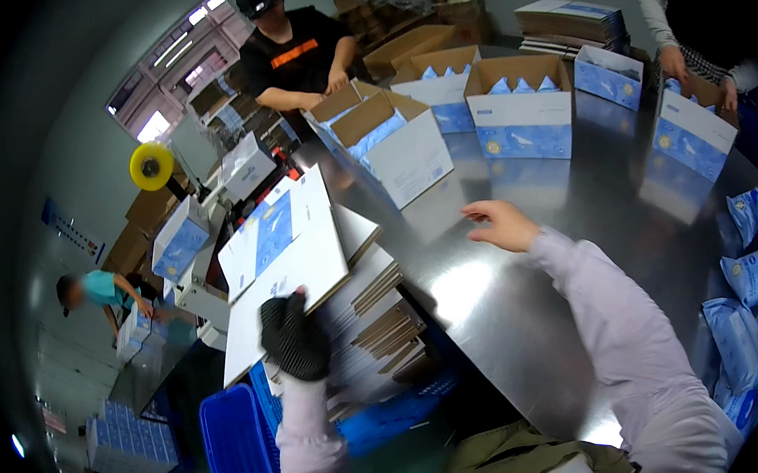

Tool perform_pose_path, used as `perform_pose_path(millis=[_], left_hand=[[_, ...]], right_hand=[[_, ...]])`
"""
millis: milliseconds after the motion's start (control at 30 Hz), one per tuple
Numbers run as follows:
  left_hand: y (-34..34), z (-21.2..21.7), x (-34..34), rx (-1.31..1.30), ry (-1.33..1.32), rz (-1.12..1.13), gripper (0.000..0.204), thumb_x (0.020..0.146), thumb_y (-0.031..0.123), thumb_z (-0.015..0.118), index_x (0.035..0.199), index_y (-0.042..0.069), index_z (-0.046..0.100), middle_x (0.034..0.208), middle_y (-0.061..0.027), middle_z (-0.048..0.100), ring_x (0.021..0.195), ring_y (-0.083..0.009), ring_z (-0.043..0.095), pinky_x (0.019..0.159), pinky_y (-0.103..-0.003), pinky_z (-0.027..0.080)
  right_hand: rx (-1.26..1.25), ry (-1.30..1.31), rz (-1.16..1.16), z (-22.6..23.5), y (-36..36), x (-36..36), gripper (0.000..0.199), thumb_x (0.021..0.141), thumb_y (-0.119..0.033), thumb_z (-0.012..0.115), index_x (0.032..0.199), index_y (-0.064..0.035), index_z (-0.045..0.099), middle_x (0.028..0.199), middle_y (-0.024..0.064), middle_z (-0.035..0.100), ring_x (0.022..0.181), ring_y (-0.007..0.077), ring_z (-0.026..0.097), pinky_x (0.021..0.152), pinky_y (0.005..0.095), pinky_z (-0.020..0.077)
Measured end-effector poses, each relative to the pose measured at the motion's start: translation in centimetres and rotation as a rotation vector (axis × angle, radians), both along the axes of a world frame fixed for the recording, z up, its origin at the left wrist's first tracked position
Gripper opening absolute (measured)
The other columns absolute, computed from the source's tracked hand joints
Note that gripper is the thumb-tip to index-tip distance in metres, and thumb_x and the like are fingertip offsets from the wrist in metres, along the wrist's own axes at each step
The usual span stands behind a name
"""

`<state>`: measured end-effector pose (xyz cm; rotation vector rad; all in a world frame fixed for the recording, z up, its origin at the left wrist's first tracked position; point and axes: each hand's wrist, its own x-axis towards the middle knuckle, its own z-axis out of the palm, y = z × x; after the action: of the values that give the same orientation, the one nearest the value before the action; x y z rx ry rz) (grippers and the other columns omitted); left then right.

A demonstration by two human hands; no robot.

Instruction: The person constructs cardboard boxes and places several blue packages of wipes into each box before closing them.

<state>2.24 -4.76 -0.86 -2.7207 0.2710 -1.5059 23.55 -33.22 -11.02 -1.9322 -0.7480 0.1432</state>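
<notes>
The flat white-and-blue printed cardboard carton (291, 260) at nine o'clock could slip off the loose stack of flattened brown-edged cardboard cartons (386, 332), being tilted and steadied only by the dark-gloved left hand (296, 337), whether gripping or merely pressing I cannot tell; the bare right hand (501, 226) hovers well apart from it, empty, fingers parted, over the shiny metal table (598, 211). Open white-and-blue cardboard boxes at twelve (417, 163) and one o'clock (520, 123) hold soft blue plastic packets (379, 137), while a co-worker's hands (672, 62) reach into another at two.
</notes>
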Motion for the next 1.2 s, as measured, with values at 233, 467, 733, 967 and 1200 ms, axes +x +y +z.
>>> perform_pose_path(millis=[233,467,733,967,1200], left_hand=[[-7.3,8.7,-8.9,-0.860,-0.153,-0.539,0.027,0.083,0.016,0.056,0.100,-0.004,0.057,0.081,-0.0123,0.060,0.069,-0.0166,0.056,0.061,-0.024,0.046],[-13.1,-0.2,-0.5,-1.494,0.581,-0.965,0.024,0.079,0.010,0.060,0.099,-0.003,0.058,0.095,-0.0109,0.060,0.088,-0.0210,0.057,0.081,-0.032,0.045],[-12.2,-0.9,1.1,-1.578,0.447,-0.742,0.032,0.078,-0.002,0.052,0.110,-0.004,0.053,0.097,-0.0135,0.060,0.087,-0.0209,0.058,0.081,-0.029,0.046],[-12.9,-0.4,-3.8,-1.605,0.424,-0.666,0.034,0.087,0.014,0.054,0.118,0.001,0.051,0.111,-0.0113,0.058,0.104,-0.0203,0.055,0.086,-0.032,0.045],[-13.1,-0.4,-5.6,-1.584,0.447,-0.543,0.038,0.092,0.022,0.045,0.122,-0.001,0.046,0.116,-0.0146,0.055,0.107,-0.0226,0.053,0.092,-0.036,0.042]], right_hand=[[1.034,-0.046,-0.468,14.3,-14.6,-5.5,0.055,0.087,-0.041,0.049,0.131,-0.0098,0.036,0.126,0.0057,0.045,0.111,0.0142,0.042,0.096,0.0357,0.0282],[0.737,0.015,-0.861,11.5,-26.2,-12.5,0.028,0.071,-0.026,0.067,0.088,-0.0070,0.055,0.079,0.0033,0.055,0.076,0.0130,0.050,0.067,0.0249,0.0371],[0.626,-0.016,-0.647,11.5,-24.4,-20.9,0.033,0.066,-0.012,0.051,0.098,-0.0059,0.046,0.098,0.0072,0.047,0.091,0.0159,0.044,0.082,0.0255,0.0330],[0.828,-0.149,-0.837,10.9,-23.8,-17.9,0.021,0.063,-0.004,0.054,0.084,-0.0010,0.053,0.070,0.0040,0.054,0.062,0.0103,0.050,0.059,0.0224,0.0411],[0.635,-0.304,-0.686,12.5,-20.8,-17.6,0.039,0.066,-0.001,0.043,0.105,-0.0015,0.050,0.098,0.0053,0.054,0.093,0.0122,0.049,0.086,0.0247,0.0374]])
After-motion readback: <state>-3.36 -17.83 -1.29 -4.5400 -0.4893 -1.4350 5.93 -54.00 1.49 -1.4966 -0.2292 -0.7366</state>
